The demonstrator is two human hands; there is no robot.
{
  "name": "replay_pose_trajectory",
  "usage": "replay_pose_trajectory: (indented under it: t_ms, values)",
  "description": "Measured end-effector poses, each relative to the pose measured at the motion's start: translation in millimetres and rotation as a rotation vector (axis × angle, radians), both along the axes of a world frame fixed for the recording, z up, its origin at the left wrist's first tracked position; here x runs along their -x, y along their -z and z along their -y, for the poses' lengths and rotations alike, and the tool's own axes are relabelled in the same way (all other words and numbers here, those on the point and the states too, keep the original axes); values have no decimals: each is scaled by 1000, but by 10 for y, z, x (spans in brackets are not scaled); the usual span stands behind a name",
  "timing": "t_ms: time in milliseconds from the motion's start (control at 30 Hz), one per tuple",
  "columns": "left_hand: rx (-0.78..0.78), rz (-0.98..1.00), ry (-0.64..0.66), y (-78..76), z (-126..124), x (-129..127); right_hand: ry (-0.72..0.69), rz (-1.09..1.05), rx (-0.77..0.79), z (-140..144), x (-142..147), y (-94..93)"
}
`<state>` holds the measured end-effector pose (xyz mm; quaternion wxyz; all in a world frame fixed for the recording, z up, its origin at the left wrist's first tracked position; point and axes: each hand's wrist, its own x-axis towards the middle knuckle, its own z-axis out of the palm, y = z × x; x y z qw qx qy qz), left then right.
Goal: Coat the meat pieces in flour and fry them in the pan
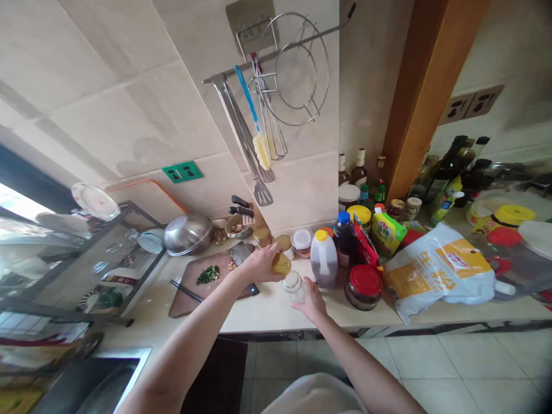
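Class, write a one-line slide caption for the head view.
Left hand holds a gold-coloured lid beside a glass jar in the right hand, above a kitchen counter.

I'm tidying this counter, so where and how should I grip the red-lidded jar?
Around the squat body of the jar, below its red lid, probably from the front: it stands upright near the counter's edge, between the jug on the left and bag on the right.
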<state>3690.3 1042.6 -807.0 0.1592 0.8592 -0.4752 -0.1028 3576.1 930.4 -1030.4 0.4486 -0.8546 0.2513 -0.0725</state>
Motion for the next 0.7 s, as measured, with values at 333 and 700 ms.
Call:
replay_pose_trajectory:
  t_ms: [333, 700]
  values:
    - [572, -640, -307, 339, -858, -450, 28, 72, -151, 632, 1246, 117]
    - [1164, -979, -680, 1794, -920, -145, 414, -97, -542, 691, 2112, 106]
